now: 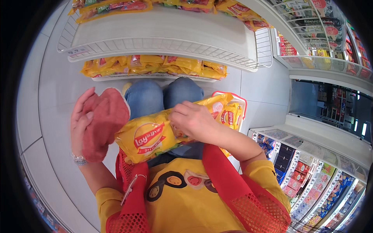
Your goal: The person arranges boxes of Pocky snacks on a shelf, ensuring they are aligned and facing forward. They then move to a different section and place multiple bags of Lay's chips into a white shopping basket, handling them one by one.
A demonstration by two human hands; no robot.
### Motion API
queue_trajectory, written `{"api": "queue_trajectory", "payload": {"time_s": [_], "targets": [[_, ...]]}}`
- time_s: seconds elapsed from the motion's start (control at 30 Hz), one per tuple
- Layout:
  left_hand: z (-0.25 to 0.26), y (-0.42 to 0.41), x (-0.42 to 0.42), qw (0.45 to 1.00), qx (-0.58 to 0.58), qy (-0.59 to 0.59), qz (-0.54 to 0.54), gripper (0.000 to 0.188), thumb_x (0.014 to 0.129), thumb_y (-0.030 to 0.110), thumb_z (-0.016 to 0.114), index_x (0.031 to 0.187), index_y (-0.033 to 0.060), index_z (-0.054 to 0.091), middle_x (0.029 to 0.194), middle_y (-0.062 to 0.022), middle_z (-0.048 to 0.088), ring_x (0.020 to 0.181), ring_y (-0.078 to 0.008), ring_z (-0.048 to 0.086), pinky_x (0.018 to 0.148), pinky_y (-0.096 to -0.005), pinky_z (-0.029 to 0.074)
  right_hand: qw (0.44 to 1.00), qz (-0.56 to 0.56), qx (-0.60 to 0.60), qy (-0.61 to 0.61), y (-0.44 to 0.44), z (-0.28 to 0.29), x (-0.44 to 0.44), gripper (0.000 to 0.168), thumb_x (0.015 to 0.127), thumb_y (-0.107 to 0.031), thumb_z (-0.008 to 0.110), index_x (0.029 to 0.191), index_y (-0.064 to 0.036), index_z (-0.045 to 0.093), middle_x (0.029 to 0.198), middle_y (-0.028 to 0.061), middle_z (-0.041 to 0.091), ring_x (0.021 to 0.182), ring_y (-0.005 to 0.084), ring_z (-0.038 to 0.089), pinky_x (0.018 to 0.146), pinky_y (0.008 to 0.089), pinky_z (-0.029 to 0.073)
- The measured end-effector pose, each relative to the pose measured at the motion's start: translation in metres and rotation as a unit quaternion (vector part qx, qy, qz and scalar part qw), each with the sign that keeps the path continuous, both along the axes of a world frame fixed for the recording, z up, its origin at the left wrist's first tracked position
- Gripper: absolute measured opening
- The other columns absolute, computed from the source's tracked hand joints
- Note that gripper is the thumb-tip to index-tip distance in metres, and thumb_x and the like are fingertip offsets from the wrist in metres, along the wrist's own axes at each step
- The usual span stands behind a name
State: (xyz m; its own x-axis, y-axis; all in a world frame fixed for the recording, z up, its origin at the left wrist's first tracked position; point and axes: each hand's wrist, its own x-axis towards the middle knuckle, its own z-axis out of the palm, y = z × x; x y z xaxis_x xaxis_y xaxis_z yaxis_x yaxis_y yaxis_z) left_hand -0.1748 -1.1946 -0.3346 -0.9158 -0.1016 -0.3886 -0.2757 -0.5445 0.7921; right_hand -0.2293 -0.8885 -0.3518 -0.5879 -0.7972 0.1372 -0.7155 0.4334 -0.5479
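Observation:
My left hand (83, 122), with a watch at the wrist, holds a folded red cloth (106, 122) out to the left of my knees. Across my lap lies a long yellow Lay's multipack bag (150, 139), with my right hand (192, 119) gripping its upper middle. The bag's far end reaches over a basket (244, 110) with a red rim on the floor at my right. Inside that basket are more yellow Lay's bags (230, 116).
Before me stands a white shelf (163, 27) with a wire front, yellow bags at its back. More yellow bags (180, 65) fill the low shelf beneath. Racks of boxed goods (303, 171) rise at the right, beside a dark reflective panel (329, 102).

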Motion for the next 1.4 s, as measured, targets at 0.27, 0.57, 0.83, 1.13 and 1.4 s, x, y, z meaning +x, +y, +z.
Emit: {"api": "queue_trajectory", "payload": {"time_s": [0.27, 0.57, 0.83, 1.13, 1.4], "targets": [[-0.032, 0.028, -0.044, 0.792, -0.534, 0.178, -0.239, 0.044, 0.062, 0.024, 0.085, 0.097, 0.0018, 0.069, 0.086, -0.0138, 0.066, 0.075, -0.0316, 0.066, 0.068, -0.0352, 0.053, 0.967, 0.029, 0.127, -0.218, 0.001, -0.033, -0.050, 0.021, 0.089, -0.024, 0.062, 0.098, -0.006, 0.066, 0.094, 0.0130, 0.064, 0.090, 0.0342, 0.063, 0.075, 0.0455, 0.051], [-0.031, 0.028, -0.067, 0.729, -0.583, 0.116, -0.340, 0.050, 0.052, 0.039, 0.085, 0.084, 0.0048, 0.067, 0.074, -0.0104, 0.060, 0.064, -0.0314, 0.061, 0.058, -0.0385, 0.050, 0.889, -0.418, -0.050, 0.181, 0.150, -0.035, -0.321, 0.035, 0.092, -0.012, 0.059, 0.124, 0.001, 0.059, 0.115, 0.0188, 0.062, 0.083, 0.0215, 0.067, 0.075, 0.0323, 0.055], [-0.034, 0.025, -0.063, 0.754, -0.572, 0.106, -0.306, 0.047, 0.055, 0.036, 0.086, 0.083, 0.0066, 0.063, 0.073, -0.0085, 0.059, 0.060, -0.0314, 0.059, 0.056, -0.0387, 0.046, 0.903, -0.341, 0.124, 0.228, 0.172, -0.040, -0.395, 0.070, 0.083, -0.031, 0.066, 0.141, -0.003, 0.037, 0.127, 0.0248, 0.057, 0.106, 0.0443, 0.061, 0.090, 0.0482, 0.050], [-0.032, 0.025, -0.059, 0.755, -0.573, 0.119, -0.296, 0.048, 0.055, 0.034, 0.086, 0.087, 0.0061, 0.065, 0.074, -0.0097, 0.059, 0.061, -0.0314, 0.059, 0.057, -0.0375, 0.045, 0.808, -0.439, 0.001, 0.394, 0.222, -0.065, -0.399, 0.017, 0.086, -0.018, 0.062, 0.091, -0.006, 0.072, 0.089, 0.0166, 0.071, 0.083, 0.0347, 0.069, 0.075, 0.0440, 0.054], [-0.032, 0.024, -0.066, 0.802, -0.492, 0.090, -0.328, 0.045, 0.065, 0.024, 0.082, 0.100, 0.0010, 0.067, 0.082, -0.0140, 0.065, 0.072, -0.0337, 0.064, 0.068, -0.0353, 0.053, 0.862, -0.354, 0.126, 0.341, 0.217, -0.047, -0.379, 0.039, 0.087, -0.018, 0.063, 0.123, -0.004, 0.059, 0.116, 0.0195, 0.063, 0.100, 0.0354, 0.065, 0.083, 0.0415, 0.053]]}}
